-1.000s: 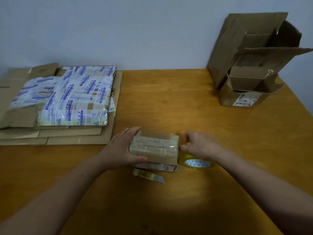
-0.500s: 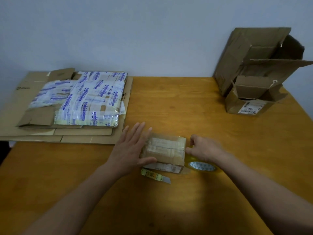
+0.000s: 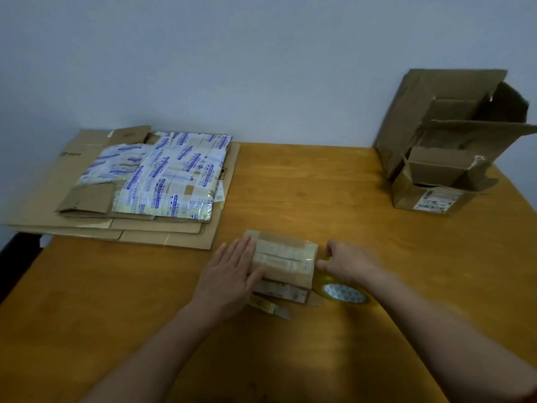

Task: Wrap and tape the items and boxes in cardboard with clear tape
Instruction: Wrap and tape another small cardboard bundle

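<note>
At the 10 o'clock area of the table [image 3: 319, 181], flattened cardboard [image 3: 43, 196] is stacked, with a printed bundle [image 3: 174, 175] already taped up on top.

The left hand [image 3: 229, 274] is laid flat on the 9 o'clock end of the parcel [image 3: 286, 257], fingers straight and together, thumb along the near face. The parcel itself is set at the table's near centre, wrapped in cardboard and banded with clear tape. A utility knife [image 3: 270, 308] lies just beside it at 6 o'clock.

The tape roll [image 3: 344, 293] rests against the parcel's 4 o'clock corner. The right hand [image 3: 348, 261] is held at the 3 o'clock end with fingers curled (the view is blurred there, so what is pinched cannot be told).

The step in hand is judged to be the laying of a band over the right end. Downward pressure should be kept on the left end so that the parcel is not dragged. The tape should be drawn taut and low, then smoothed from the top face down over the edge. The knife should be used only once the band is seated.

Open boxes [image 3: 444, 158] stand at 2 o'clock, well apart.
</note>
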